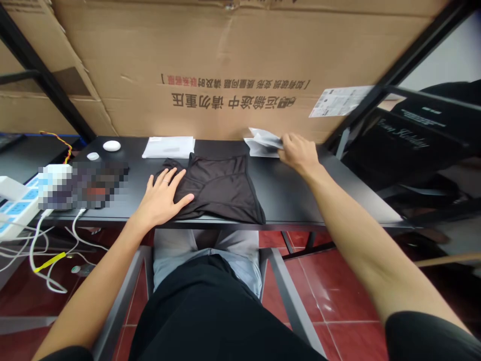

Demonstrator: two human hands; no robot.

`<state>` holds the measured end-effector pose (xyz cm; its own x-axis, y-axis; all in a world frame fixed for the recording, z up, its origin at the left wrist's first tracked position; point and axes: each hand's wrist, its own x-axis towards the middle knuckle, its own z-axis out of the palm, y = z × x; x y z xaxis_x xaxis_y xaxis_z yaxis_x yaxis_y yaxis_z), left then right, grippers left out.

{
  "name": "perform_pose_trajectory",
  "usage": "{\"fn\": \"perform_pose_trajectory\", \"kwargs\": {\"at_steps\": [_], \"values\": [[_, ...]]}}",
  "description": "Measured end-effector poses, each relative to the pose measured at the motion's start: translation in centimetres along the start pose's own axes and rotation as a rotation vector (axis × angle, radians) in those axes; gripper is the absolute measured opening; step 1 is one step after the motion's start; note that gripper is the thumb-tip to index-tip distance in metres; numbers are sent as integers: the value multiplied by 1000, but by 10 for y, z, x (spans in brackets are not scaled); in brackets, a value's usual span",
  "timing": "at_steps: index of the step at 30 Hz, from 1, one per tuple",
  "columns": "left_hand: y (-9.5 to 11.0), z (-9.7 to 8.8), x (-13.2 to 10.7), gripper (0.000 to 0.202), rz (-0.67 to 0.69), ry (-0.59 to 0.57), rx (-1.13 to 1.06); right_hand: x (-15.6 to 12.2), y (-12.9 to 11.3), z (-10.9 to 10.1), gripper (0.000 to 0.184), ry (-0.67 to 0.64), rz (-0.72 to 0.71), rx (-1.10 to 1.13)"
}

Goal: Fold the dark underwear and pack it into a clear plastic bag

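Note:
A black cloth garment (225, 188) lies spread on the dark desk (293, 200), close to the front edge. My left hand (163, 195) rests flat on its left end with the fingers spread. At the back right, my right hand (299, 152) is closed on the edge of a thin white translucent sheet or sleeve (265, 138), which is bent up from the desk. Part of a similar white piece lies under it. Another flat white packet (169, 147) sits behind the garment, to the left.
A large cardboard sheet (225, 55) with printed characters stands behind the desk. To the left are a white oval case (111, 146), a small white cap (92, 156), a blurred-out device (101, 185) and a power strip (18, 210) with cables. A black bag (406, 135) is at right.

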<state>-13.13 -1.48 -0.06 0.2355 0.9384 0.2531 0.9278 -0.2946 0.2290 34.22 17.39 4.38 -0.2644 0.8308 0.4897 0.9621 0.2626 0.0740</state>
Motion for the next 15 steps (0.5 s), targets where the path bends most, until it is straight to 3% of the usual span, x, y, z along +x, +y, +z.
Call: {"fn": "perform_pose_trajectory", "kwargs": {"at_steps": [3,7,9,12,15], "values": [[-4,-3,1,74,4,106,-106,-14,-30,-22,27,58,-44,-89],[0,-11,10,61,41,385,-206,-34,-94,-49,31,43,-285,-33],[10,-17,16,62,98,456,-197,-42,-128,-56,30,11,-409,-5],[30,-21,23,63,244,399,-145,-52,-170,-56,30,-6,-554,6],[47,-16,30,54,364,317,-75,-62,-192,-48,25,42,-640,-2]]}}
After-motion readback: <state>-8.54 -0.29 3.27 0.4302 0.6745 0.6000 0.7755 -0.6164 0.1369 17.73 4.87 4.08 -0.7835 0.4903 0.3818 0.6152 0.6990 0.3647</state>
